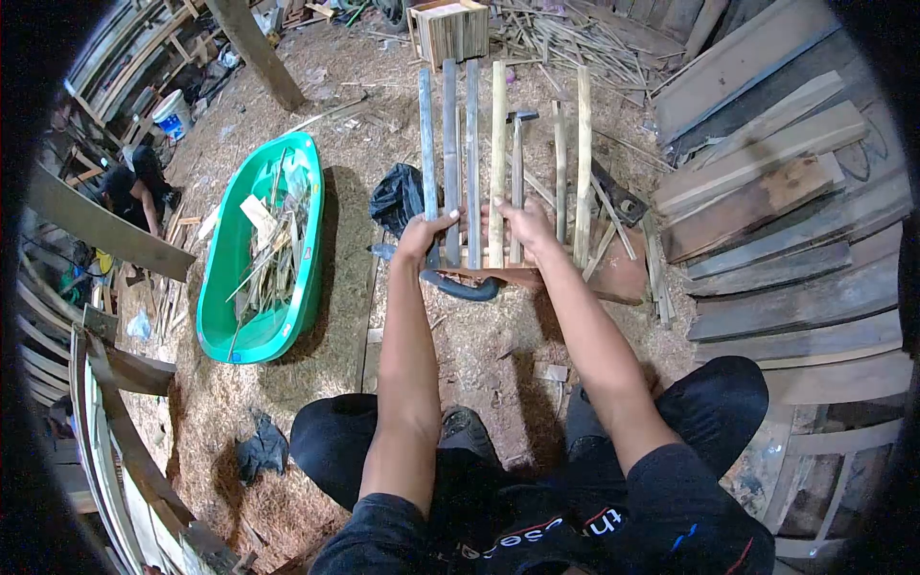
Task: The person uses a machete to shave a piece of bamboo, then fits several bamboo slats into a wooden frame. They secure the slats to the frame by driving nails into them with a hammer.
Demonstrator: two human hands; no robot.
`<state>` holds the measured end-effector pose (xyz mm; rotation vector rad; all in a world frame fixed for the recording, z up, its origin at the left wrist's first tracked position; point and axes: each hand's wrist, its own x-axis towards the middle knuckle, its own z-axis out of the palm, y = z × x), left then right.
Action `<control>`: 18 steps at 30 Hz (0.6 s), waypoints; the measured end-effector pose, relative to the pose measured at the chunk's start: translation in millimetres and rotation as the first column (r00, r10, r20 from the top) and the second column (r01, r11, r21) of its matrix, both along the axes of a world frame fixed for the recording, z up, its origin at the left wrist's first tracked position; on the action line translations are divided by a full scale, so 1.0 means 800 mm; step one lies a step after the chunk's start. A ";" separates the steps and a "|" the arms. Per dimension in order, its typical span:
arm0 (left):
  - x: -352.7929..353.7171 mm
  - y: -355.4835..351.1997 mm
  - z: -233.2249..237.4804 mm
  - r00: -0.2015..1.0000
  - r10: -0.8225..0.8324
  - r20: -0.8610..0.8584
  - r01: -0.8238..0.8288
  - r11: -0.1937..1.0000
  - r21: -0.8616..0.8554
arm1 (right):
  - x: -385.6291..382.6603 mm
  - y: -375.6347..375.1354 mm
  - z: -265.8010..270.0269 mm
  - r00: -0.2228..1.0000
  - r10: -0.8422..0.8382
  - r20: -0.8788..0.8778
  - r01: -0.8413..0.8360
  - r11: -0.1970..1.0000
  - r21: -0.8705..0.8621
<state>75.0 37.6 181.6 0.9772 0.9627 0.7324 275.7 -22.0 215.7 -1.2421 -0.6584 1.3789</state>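
Observation:
Several narrow wooden slats stand side by side in front of me, pointing away. My left hand point(427, 236) is closed at the near end of the grey slats point(450, 144), its thumb lying across one. My right hand point(525, 226) grips around the pale yellowish slat point(497, 144), thumb on its face. Farther right are two more light slats, one short point(560, 163) and one long point(583, 144). Between them and the pale slat shows a hammer point(522, 116) with a dark head. A black curved piece point(460, 287) lies just below my hands, and a black plastic bag point(397, 198) left of them.
On the left sits a green tub point(310, 254) holding wood scraps. Curved planks point(795, 297) line the right side. A wooden crate point(448, 33) and a heap of thin sticks point(575, 43) are at the back. Another person point(134, 192) crouches at far left.

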 end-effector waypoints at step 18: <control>0.001 -0.010 -0.002 0.990 0.061 0.129 -0.063 0.998 0.011 | -0.004 -0.003 -0.025 0.992 0.092 0.083 -0.095 0.995 0.024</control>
